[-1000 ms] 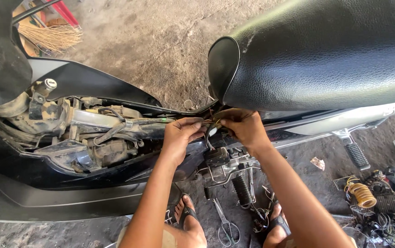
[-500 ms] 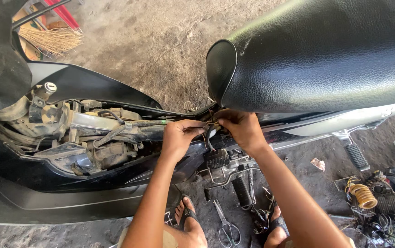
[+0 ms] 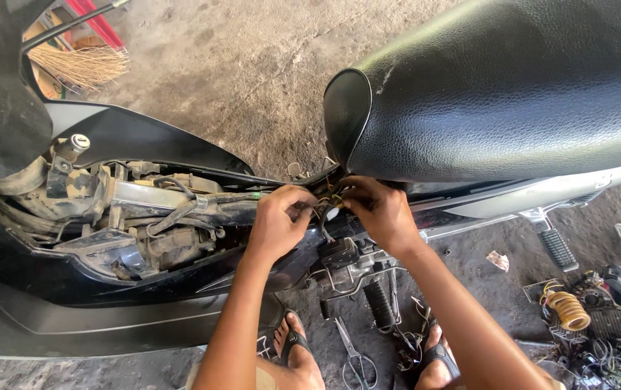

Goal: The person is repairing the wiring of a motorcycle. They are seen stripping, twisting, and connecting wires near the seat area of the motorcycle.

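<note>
Both hands pinch the wire bundle (image 3: 327,202) under the black seat (image 3: 498,94) nose. The left hand (image 3: 278,220) grips its left side, the right hand (image 3: 379,213) its right.

- My left grip (image 3: 276,220) and right grip (image 3: 379,213) met at the wire bundle (image 3: 328,198), just under the front tip of the seat (image 3: 498,101).
- The exposed engine bay (image 3: 130,217) lay left of my grips.
- Scissors (image 3: 354,357) lay on the floor (image 3: 252,65) between my feet.
- A coiled spring (image 3: 569,309) sat among parts far right.
- A broom (image 3: 79,65) lay behind the motorcycle, upper left.
</note>
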